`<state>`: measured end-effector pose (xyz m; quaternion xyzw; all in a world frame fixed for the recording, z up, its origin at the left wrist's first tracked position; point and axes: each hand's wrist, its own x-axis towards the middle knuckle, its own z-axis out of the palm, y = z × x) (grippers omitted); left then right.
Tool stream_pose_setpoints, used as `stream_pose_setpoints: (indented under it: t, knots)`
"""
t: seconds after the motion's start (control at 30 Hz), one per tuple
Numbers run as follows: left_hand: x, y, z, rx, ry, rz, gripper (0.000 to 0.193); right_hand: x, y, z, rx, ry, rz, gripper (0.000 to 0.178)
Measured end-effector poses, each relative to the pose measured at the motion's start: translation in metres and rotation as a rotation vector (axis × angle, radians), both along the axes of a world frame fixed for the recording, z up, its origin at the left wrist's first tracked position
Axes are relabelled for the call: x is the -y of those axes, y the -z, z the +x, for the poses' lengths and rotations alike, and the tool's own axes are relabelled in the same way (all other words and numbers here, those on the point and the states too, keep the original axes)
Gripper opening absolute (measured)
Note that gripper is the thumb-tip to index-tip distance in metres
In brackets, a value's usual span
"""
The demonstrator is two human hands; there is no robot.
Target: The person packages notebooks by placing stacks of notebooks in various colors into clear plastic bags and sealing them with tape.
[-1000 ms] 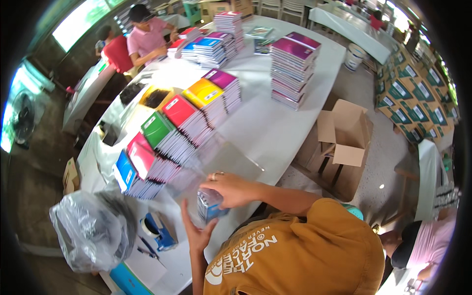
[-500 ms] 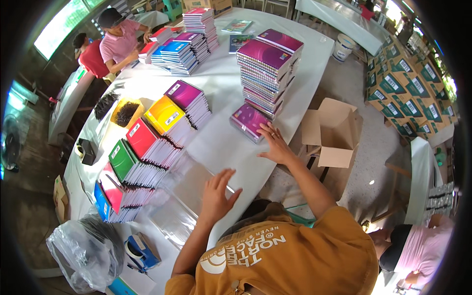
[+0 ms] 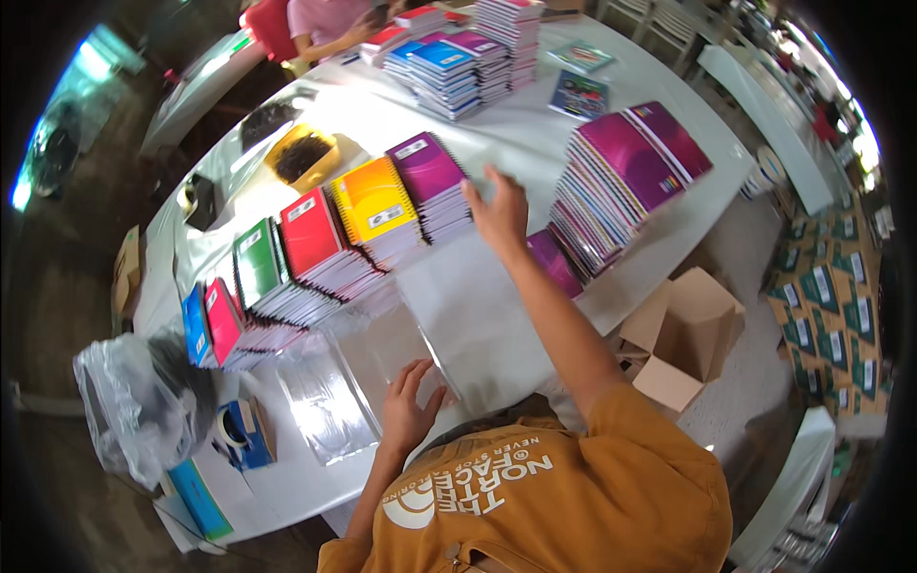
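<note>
My right hand (image 3: 501,215) reaches over the table with its thumb and fingers apart, nothing in it. It is beside the stack of purple spiral notebooks (image 3: 422,170); whether it touches them I cannot tell. My left hand (image 3: 409,409) is open and empty near the table's front edge, at the clear plastic sheets (image 3: 330,396). A row of spiral notebook stacks runs leftward from the purple one: yellow (image 3: 374,202), red (image 3: 310,232), green (image 3: 258,263), pink (image 3: 223,320) and blue (image 3: 195,325). To the right stands a tall pile of purple notebooks (image 3: 621,167), with another purple notebook (image 3: 554,263) low beside it.
A yellow tub (image 3: 330,164) of dark small pieces stands behind the row. At the left are a plastic bag (image 3: 138,411) and a blue tape dispenser (image 3: 239,435). An open cardboard box (image 3: 683,334) sits off the right edge. More notebooks (image 3: 444,72) and a person (image 3: 325,24) are across the table.
My right hand has left the low purple notebook at the right and moved left toward the row's purple stack. My left hand stays near the plastic sheets. The view has turned left.
</note>
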<state>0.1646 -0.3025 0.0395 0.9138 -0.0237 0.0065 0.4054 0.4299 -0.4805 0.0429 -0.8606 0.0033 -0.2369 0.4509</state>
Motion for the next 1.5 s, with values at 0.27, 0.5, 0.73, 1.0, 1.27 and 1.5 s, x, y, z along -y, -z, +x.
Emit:
stream_pose_setpoints:
  t: [0.27, 0.5, 0.73, 1.0, 1.27, 1.5]
  knots:
    - [-0.018, 0.002, -0.032, 0.031, -0.241, -0.049, 0.040, -0.010, -0.032, 0.043, -0.094, -0.230, 0.237, 0.038]
    - [-0.048, -0.015, -0.027, -0.010, -0.402, -1.036, 0.049, -0.058, -0.049, -0.144, -0.552, -0.846, 0.844, 0.049]
    - [-0.117, 0.024, -0.022, 0.051, -0.683, -0.606, 0.041, -0.150, 0.054, -0.198, -0.811, -0.892, 0.602, 0.044]
    - [-0.120, 0.087, -0.073, -0.163, -0.643, -0.439, 0.052, -0.131, 0.114, -0.230, -1.056, -0.856, 0.339, 0.046]
    - [-0.119, 0.051, -0.060, -0.074, -0.638, 0.295, 0.064, -0.140, 0.031, -0.185, -0.345, -0.495, -0.176, 0.040]
    - [-0.122, 0.036, -0.058, 0.059, -0.487, 0.127, 0.056, -0.117, -0.059, -0.026, -0.211, 0.072, -0.457, 0.041]
